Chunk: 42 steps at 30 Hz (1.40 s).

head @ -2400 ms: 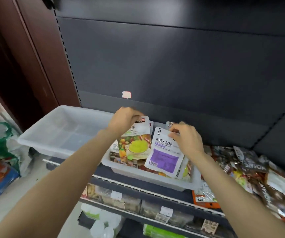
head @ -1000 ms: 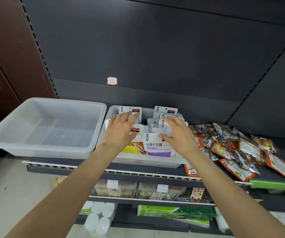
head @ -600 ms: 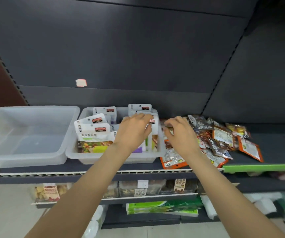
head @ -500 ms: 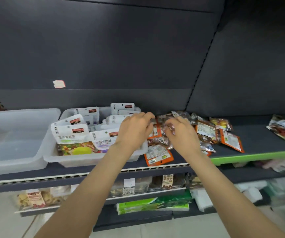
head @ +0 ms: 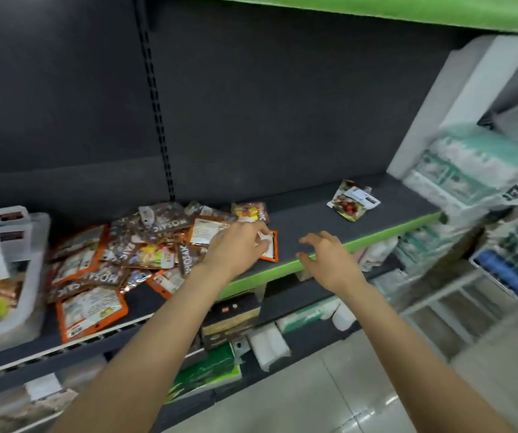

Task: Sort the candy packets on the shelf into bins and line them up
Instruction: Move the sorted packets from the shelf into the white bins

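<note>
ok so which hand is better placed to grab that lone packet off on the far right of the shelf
Right. The right hand hangs open over the bare shelf, on the side nearer the lone packet. The left hand is at the edge of the pile, farther away.

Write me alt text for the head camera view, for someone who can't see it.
Seen from above, a person's left hand touches an orange-edged packet at the right end of a loose pile of candy packets on a dark shelf. The right hand hovers open over the shelf's green front edge. A lone packet lies farther right, and a clear bin holding packets sits at far left.
</note>
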Each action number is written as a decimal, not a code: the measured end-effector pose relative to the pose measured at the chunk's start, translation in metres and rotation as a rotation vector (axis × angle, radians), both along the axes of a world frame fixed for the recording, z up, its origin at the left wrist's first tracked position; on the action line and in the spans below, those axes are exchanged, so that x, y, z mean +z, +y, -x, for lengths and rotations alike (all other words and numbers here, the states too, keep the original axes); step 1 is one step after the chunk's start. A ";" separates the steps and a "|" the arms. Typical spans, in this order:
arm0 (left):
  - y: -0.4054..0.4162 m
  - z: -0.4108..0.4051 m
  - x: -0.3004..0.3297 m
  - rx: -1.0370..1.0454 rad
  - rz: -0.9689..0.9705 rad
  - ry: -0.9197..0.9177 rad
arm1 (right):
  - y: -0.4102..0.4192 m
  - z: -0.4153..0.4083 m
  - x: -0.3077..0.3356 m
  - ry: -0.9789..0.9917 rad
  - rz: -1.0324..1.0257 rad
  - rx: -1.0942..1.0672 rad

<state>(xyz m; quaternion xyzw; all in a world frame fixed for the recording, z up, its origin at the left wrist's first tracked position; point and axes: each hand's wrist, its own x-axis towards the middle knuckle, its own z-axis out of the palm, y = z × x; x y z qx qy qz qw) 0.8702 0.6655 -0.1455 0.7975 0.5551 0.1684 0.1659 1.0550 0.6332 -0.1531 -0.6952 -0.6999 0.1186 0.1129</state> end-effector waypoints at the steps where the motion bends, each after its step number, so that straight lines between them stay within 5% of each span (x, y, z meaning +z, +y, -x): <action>1: 0.006 -0.014 -0.004 -0.002 0.016 -0.024 | 0.004 -0.016 -0.002 0.012 -0.004 -0.018; 18: 0.245 -0.279 -0.046 -0.073 0.140 -0.105 | 0.212 -0.281 -0.040 0.055 0.114 -0.143; 29: 0.319 -0.367 -0.116 0.119 0.299 -0.068 | 0.342 -0.379 -0.087 0.178 0.216 0.054; 33: 0.315 -0.390 -0.136 0.078 0.424 0.153 | 0.371 -0.399 -0.104 0.150 0.266 0.152; 42: 0.289 -0.356 -0.140 0.617 0.387 0.229 | 0.413 -0.382 -0.126 0.047 0.255 0.528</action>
